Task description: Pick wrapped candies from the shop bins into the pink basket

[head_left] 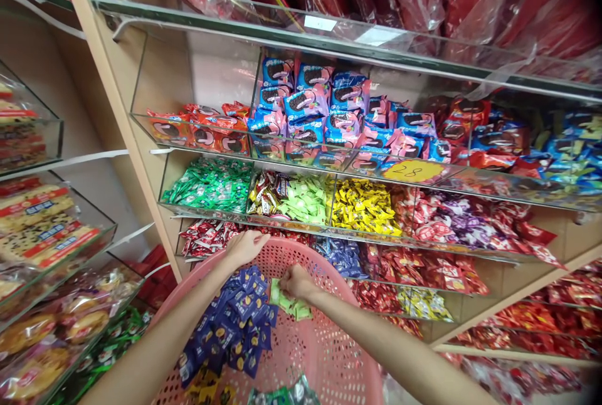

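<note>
A pink perforated basket [338, 342] fills the lower middle of the view. My left hand [247, 247] is closed over its far rim. Inside the basket, my right hand [297, 283] is curled just above a small group of light green packets [296, 310]; whether it grips any of them is hidden. Dark purple packets [239, 317] lie in a heap on the basket's left side, beside the green ones. Yellow packets [209, 387] and green-and-clear packets [286, 392] sit nearer to me in the basket.
Behind the basket rise shelves with clear bins: green candies [209, 189], light green candies [305, 198], yellow candies [364, 204] and blue-pink cookie packs [305, 104]. A yellow tag [414, 170] reads 28. Packaged pastries [42, 223] stand on the left shelves.
</note>
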`<state>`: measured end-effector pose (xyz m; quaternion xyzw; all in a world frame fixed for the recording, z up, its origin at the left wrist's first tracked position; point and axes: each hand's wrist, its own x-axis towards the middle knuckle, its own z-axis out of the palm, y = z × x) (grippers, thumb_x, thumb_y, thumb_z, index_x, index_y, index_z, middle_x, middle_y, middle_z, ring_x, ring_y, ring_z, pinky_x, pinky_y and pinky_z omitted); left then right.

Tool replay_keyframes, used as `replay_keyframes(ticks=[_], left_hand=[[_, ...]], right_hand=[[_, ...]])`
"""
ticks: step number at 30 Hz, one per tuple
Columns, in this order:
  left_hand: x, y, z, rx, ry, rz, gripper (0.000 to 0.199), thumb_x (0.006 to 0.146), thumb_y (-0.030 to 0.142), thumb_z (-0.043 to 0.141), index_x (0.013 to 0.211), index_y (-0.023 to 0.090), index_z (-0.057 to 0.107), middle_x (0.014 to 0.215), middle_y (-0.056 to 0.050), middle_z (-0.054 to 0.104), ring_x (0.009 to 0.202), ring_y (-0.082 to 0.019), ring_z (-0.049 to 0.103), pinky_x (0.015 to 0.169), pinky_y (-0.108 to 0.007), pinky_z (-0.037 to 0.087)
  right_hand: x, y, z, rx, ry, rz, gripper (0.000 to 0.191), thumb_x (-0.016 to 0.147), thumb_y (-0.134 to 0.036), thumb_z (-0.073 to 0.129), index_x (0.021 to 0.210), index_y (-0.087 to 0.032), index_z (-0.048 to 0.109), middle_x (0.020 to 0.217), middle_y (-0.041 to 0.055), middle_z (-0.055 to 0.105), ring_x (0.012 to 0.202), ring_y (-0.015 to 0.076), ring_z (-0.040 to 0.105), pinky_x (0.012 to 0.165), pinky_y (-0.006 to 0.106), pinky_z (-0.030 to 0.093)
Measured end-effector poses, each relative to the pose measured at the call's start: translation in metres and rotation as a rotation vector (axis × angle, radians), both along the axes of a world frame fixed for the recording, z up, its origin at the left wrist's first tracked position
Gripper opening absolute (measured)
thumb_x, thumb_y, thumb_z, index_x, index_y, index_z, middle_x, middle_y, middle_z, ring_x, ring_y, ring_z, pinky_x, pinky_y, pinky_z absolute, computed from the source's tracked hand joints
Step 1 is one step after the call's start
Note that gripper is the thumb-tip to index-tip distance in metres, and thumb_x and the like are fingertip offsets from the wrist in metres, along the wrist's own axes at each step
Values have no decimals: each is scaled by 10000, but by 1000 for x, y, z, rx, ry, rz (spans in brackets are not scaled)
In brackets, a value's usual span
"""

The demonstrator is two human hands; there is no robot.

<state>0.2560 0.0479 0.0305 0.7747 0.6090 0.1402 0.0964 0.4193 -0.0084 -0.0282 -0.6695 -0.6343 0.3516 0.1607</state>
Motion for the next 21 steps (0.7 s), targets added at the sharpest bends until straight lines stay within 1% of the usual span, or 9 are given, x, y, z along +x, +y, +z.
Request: replay_keyframes(ticks=[2, 4, 7, 9, 11, 13, 16, 18, 21], left_hand=[[0, 1, -1, 21, 0, -9, 533, 815, 602, 227, 739, 231, 603, 745, -34, 644, 725, -197, 588, 542, -232, 304], [0, 3, -2, 35, -2, -14, 529, 817, 600, 225, 723, 231, 591, 720, -28, 639, 710, -193, 587, 536, -230, 296], [1, 4, -3, 38, 0, -13, 524, 816, 601, 228, 717, 230, 583, 702, -26, 632, 681, -186, 581, 522, -229, 281], [1, 5, -4, 35, 4, -14, 525, 816, 599, 226, 716, 228, 584, 689, -28, 626, 663, -184, 576, 520, -231, 278], [2, 5, -5, 30, -7, -19, 528, 817, 598, 224, 722, 228, 587, 688, -30, 624, 658, -180, 574, 528, -231, 285], [2, 4, -4, 22, -26, -22, 525, 816, 599, 227, 732, 229, 590, 703, -30, 627, 669, -180, 576, 539, -229, 294], [2, 3, -3, 19, -33, -10, 515, 814, 597, 239, 745, 232, 594, 722, -31, 634, 694, -187, 581, 544, -230, 294], [2, 1, -2, 25, -22, -3, 514, 818, 589, 235, 743, 232, 597, 722, -34, 636, 704, -196, 583, 540, -234, 288], [1, 0, -1, 23, -11, -2, 524, 819, 593, 223, 753, 235, 600, 731, -37, 639, 715, -209, 586, 536, -240, 280]], right_hand=[[-1, -2, 14, 84, -90, 25, 78, 637, -158, 595, 563, -168, 572, 511, -5, 578, 553, 115, 549, 516, 193, 365], [-1, -6, 35, 154, -184, 110, 62, 631, -164, 595, 569, -162, 588, 556, 5, 604, 582, 117, 555, 528, 195, 359], [2, -9, 80, 212, -172, 275, 87, 656, -186, 582, 578, -154, 604, 550, -8, 603, 525, 91, 522, 496, 181, 338], [8, -5, 112, 320, -104, 314, 148, 694, -239, 569, 587, -143, 605, 554, -8, 599, 514, 81, 508, 499, 177, 336], [17, 6, 140, 443, -86, 257, 171, 717, -280, 559, 629, -142, 610, 580, -2, 604, 526, 85, 508, 504, 181, 337], [25, 21, 160, 576, -159, 113, 170, 726, -308, 555, 668, -159, 612, 630, 7, 620, 568, 100, 522, 533, 196, 345], [30, 44, 172, 666, -307, -82, 133, 728, -308, 547, 716, -196, 619, 730, 20, 642, 675, 133, 559, 594, 222, 358], [27, 56, 171, 646, -368, -131, 146, 725, -333, 547, 738, -210, 624, 776, 30, 646, 731, 157, 573, 608, 235, 363], [19, 66, 164, 614, -412, -142, 216, 728, -394, 535, 771, -207, 634, 813, 53, 646, 764, 179, 583, 609, 247, 373]])
